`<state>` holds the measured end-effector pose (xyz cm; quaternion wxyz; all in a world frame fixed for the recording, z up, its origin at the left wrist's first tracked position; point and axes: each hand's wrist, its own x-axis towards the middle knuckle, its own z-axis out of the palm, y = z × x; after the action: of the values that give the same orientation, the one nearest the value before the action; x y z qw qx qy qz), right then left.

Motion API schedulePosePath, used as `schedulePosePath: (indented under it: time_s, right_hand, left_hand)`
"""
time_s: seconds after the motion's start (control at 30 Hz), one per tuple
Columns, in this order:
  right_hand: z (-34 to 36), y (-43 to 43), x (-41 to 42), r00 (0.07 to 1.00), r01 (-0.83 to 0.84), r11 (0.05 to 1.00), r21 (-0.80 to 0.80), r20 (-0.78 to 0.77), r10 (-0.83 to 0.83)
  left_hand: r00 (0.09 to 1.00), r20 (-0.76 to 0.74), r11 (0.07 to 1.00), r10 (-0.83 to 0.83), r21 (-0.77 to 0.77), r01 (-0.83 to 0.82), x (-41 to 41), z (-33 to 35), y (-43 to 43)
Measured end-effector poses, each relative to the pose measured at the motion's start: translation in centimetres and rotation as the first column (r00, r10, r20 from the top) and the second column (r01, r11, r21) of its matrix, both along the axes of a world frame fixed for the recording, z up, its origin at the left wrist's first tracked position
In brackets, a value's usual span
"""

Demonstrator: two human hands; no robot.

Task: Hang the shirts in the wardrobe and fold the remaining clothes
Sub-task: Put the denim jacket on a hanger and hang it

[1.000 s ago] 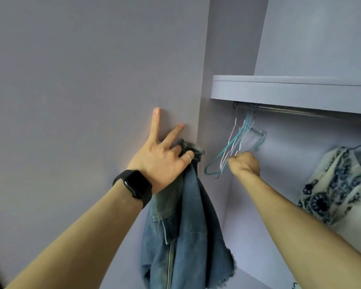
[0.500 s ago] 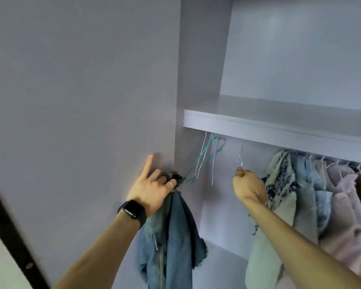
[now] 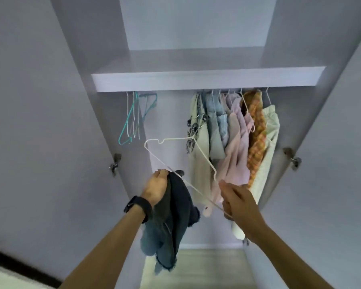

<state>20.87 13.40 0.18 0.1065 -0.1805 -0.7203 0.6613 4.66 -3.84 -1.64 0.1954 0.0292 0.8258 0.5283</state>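
My left hand [image 3: 156, 187] grips the top of a blue denim shirt [image 3: 171, 224], which hangs down in front of the open wardrobe. My right hand [image 3: 234, 200] holds a white wire hanger [image 3: 175, 140] by its lower end. The hanger is tilted, and its long bar runs from my right hand up past the denim near my left hand. Under the shelf, several shirts [image 3: 236, 142] hang on hangers at the right. A few empty teal and white hangers [image 3: 133, 117] hang at the left end of the rail.
The wardrobe shelf [image 3: 206, 79] spans the opening above the rail. Both doors stand open, with hinges at the left [image 3: 115, 164] and the right [image 3: 293, 160]. The wardrobe floor [image 3: 196, 265] shows below the clothes.
My right hand has taken a white hanger off the rail and brought it down toward me. My left hand has left the door and moved the denim shirt in front of the opening.
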Motion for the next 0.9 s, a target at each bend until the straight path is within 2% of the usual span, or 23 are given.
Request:
schedulePosePath:
  time_s: [0.1,0.17,0.27,0.33,0.4,0.47,0.5,0.57,0.63,0.67,0.7,0.8,0.9]
  right_hand:
    - [-1.4,0.9,3.0,1.0,-0.012,1.0,-0.003,0.015,0.012]
    - [-2.1,1.4,4.5,1.0,-0.021,1.0,-0.016,0.017,0.022]
    - [-2.7,2.7,6.1,0.997,-0.061,0.998,0.029,0.059,0.059]
    - [-2.9,4.2,6.5,0.978,-0.154,0.976,0.151,0.166,0.129]
    - [-2.4,6.0,6.3,0.936,-0.287,0.915,0.285,0.287,0.204]
    - [-1.1,7.2,5.4,0.921,-0.332,0.914,0.235,0.291,0.26]
    - [-0.4,7.8,4.6,0.938,-0.295,0.946,0.137,0.228,0.26]
    - [1.3,8.9,2.8,0.984,-0.158,0.975,-0.153,0.06,0.169]
    - [3.0,10.0,1.2,0.999,-0.039,0.906,-0.421,-0.024,0.032]
    - [3.7,10.5,0.6,1.0,0.0,0.878,-0.478,-0.023,-0.012]
    - [4.0,10.9,0.1,0.999,0.036,0.876,-0.48,-0.007,-0.045]
    - [3.5,12.1,0.1,0.98,0.198,0.925,-0.325,0.051,-0.192]
    - [2.2,13.2,1.7,0.928,0.361,0.885,-0.293,0.02,-0.372]
  left_hand:
    - [0.987,0.157,0.99,-0.027,0.138,0.005,-0.4,-5.9,2.3]
    - [0.976,0.213,0.99,-0.046,0.139,0.016,2.1,-5.2,4.0]
    - [0.988,0.111,0.993,-0.107,0.058,0.101,6.1,-3.0,6.6]
    - [0.993,0.043,0.994,-0.11,0.033,0.109,7.0,-2.9,7.7]
    - [0.989,-0.027,0.989,-0.147,-0.003,0.147,7.3,-2.8,8.6]
    - [0.97,-0.094,0.974,-0.225,-0.05,0.221,7.6,-2.2,9.3]
    - [0.954,-0.127,0.962,-0.271,-0.073,0.263,7.9,-1.8,9.8]
    - [0.914,-0.174,0.928,-0.366,-0.139,0.345,8.8,-1.0,10.7]
    - [0.878,-0.181,0.891,-0.443,-0.2,0.408,9.4,-0.3,11.4]
    - [0.869,-0.175,0.88,-0.464,-0.202,0.429,9.6,0.0,11.6]
    - [0.862,-0.172,0.875,-0.476,-0.192,0.445,9.7,0.2,11.7]
    - [0.85,-0.173,0.865,-0.498,-0.17,0.472,9.9,0.4,11.4]
    - [0.846,-0.176,0.864,-0.503,-0.118,0.489,9.2,0.1,10.2]
